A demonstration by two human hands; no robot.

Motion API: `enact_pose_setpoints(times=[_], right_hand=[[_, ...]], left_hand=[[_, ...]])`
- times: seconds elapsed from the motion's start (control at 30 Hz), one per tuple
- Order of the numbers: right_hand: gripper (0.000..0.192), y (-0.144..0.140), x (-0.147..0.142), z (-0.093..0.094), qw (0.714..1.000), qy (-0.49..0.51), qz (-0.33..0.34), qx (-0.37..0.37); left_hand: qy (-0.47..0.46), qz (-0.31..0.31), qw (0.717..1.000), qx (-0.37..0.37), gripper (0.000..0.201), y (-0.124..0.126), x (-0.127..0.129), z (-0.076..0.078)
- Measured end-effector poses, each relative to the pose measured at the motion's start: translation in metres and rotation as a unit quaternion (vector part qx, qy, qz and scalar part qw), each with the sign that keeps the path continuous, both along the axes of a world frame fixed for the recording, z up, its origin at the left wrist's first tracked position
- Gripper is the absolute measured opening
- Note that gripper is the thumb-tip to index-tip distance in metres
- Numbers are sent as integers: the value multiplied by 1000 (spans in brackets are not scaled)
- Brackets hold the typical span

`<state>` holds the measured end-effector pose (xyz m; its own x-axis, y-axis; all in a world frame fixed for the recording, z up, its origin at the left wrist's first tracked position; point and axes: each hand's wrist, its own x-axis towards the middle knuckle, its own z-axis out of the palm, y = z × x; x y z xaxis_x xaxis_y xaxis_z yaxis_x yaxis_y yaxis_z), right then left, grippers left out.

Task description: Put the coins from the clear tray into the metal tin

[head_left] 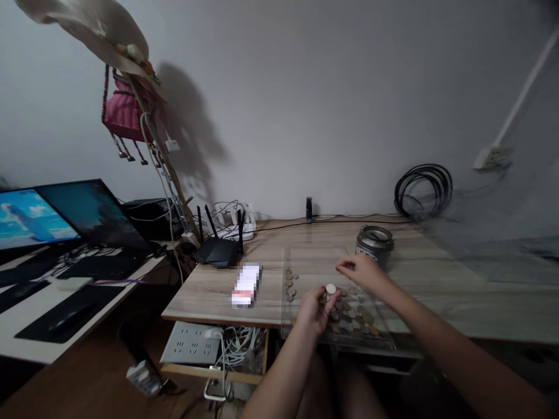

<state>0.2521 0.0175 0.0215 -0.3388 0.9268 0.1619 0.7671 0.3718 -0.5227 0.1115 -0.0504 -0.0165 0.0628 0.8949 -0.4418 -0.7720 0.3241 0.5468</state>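
Observation:
My left hand [318, 308] is over a clear plastic tray [283, 317], its fingers curled round coins. A pale silver coin [331, 288] shows flat between its thumb and fingers. To the right and slightly higher, my right hand [358, 271] hangs in front of a metal-lidded jar [374, 238], thumb and fingertips drawn together. Whatever it may pinch is too small to make out. Many loose silver and brass-coloured coins [351, 317] lie in the tray below my hands. A short column of coins [289, 284] lies along its left side.
Left of the tray lies a lit phone [247, 285], with a black router [219, 251] behind it. A small dark bottle [309, 209] stands by the wall. Below, an open drawer holds a power strip [192, 343] and cables. A cable coil [423, 189] leans at the back right.

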Motion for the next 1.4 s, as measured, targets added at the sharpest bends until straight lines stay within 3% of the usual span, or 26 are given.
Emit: enact_pose_setpoints(times=[0.13, 0.2, 0.27, 0.37, 0.47, 0.6, 0.77, 0.9, 1.03, 1.13, 1.23, 1.3, 1.4], right_hand=[[26, 9, 7, 13, 998, 28, 57, -26], [23, 2, -1, 4, 994, 5, 90, -56], [19, -5, -10, -11, 995, -5, 81, -60], [15, -11, -16, -31, 993, 55, 76, -72], [9, -10, -16, -33, 985, 112, 80, -104], [7, 3, 3, -3, 993, 117, 0, -31], [20, 49, 63, 45, 970, 60, -205, 118], [15, 72, 84, 52, 957, -57, -253, 130], [26, 47, 55, 37, 957, -78, -234, 154], [27, 9, 15, 12, 990, -41, -75, 108], [21, -19, -16, -16, 997, -18, 51, 45], [23, -25, -24, -28, 997, 4, 68, 26], [22, -20, -24, -36, 1000, 1, 16, 10]], left_hand=[[0, -5, 1000, -3, 16, 0, 0, 1], [5, -2, 1000, 9, 17, 1, 0, -1], [14, 3, 1000, 17, 18, 1, 1, -4], [25, -13, 1000, 15, 15, 1, 1, -6], [14, -15, 1000, 17, 10, 1, 1, -5], [-21, -20, 999, -20, 13, 2, -2, -3], [-16, -32, 999, -33, 21, 0, -4, -3], [9, -20, 1000, 7, 19, -2, -3, -3], [4, -10, 1000, 13, 16, -1, -3, -4], [-1, 7, 1000, 12, 15, 1, -4, -7], [3, 22, 1000, 7, 17, 3, -4, -8], [2, 22, 1000, 14, 18, 3, -3, -7], [-9, 22, 1000, 12, 16, 3, -1, -5]])
